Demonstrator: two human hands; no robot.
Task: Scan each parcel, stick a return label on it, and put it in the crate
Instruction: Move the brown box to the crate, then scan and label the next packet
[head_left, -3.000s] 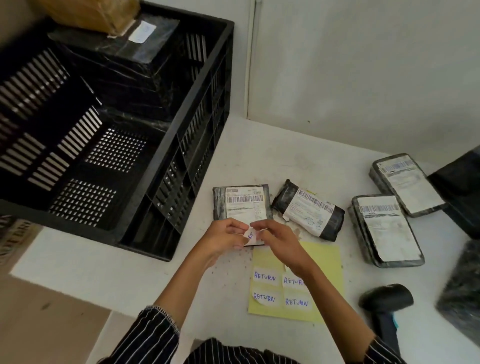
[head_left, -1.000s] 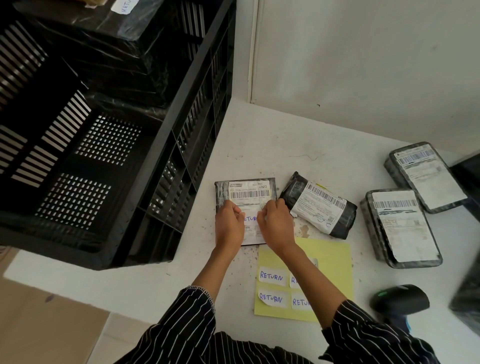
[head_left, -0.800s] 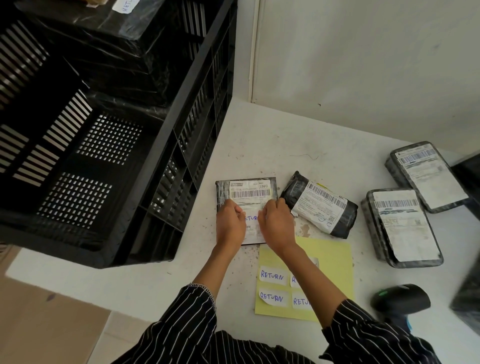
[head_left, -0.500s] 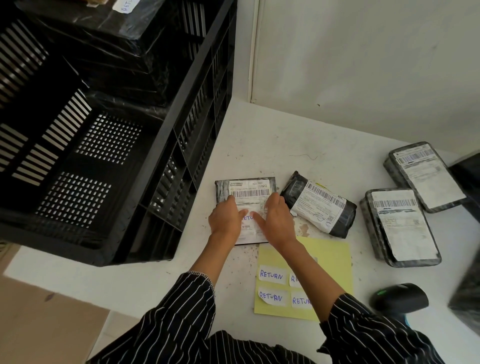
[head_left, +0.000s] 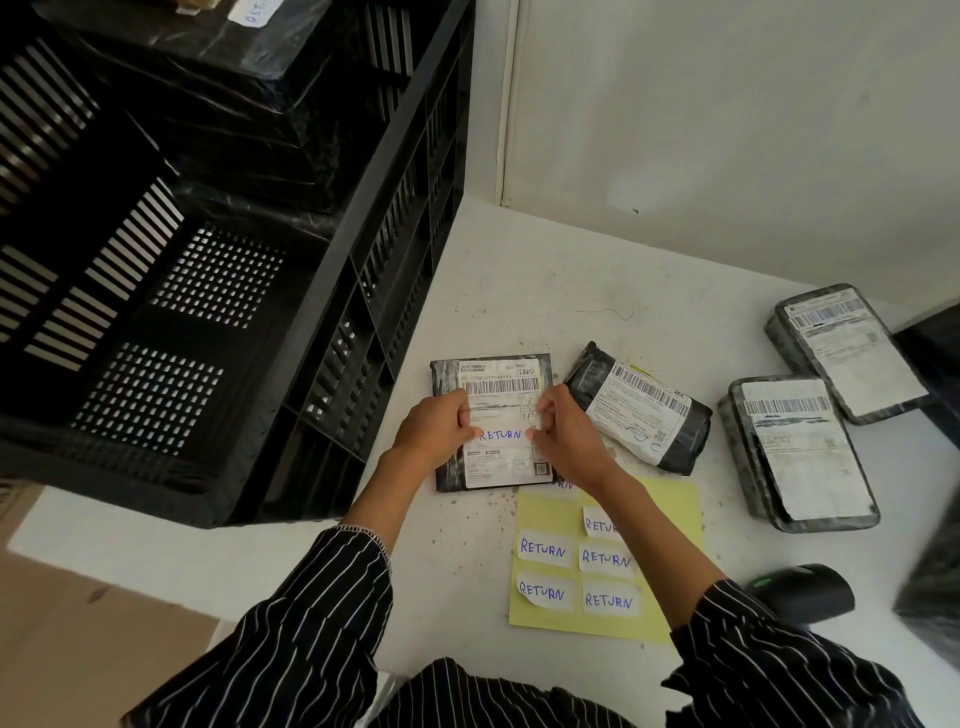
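**Label down, crate next: where it could slip**

The left hand (head_left: 436, 428) and right hand (head_left: 566, 439) flank the parcel (head_left: 500, 465), which lies flat on the desk (head_left: 519, 270). Each grip is closed, with its fingers curled onto one side of the parcel. The thumbs turn inward to the two ends of the handwritten return label (head_left: 501, 435), which sits between them across the printed shipping slip. The knuckles hide whether any fingertips have got under the parcel's edges.

The sticking looks all but done, which leaves the lift into the crate (head_left: 363, 249), standing beyond the left grip with its tall wall facing the person.

- **Label:** an end that is not pressed flat could curl up when the thumbs leave it.
- **Lift:** the wrap looks slick, so a hold on the sides alone may let the parcel slide out or clip the crate's rim.
- **Neighbour:** a second parcel (head_left: 639, 410) lies just beyond the right grip, and a wide swing of that wrist could knock it.
- **Sheet:** the yellow sheet (head_left: 670, 499) of spare labels lies under the right wrist and meets the parcel's near edge. Dragging the parcel instead of lifting it could pull the sheet along.
- **Scan:** the scanner (head_left: 802, 595) lies well outside the right grip, and nothing shows whether this parcel was scanned. It could go into the crate unscanned and unnoticed.
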